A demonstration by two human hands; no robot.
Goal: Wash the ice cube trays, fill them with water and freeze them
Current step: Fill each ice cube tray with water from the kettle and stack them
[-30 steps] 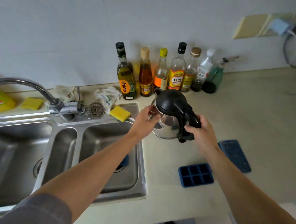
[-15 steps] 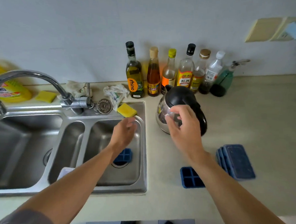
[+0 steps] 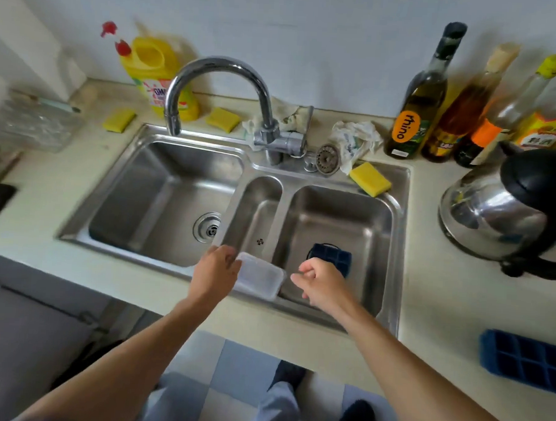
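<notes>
Hands dropped from kettle to sink.
Now the left hand has its grip clamped on a clear lid; right hand hangs loose, empty, half hiding the blue tray in the right basin.

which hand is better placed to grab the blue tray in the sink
Right: the right hand hovers beside the blue tray, holding nothing; the left hand is busy at the clear lid.
</notes>
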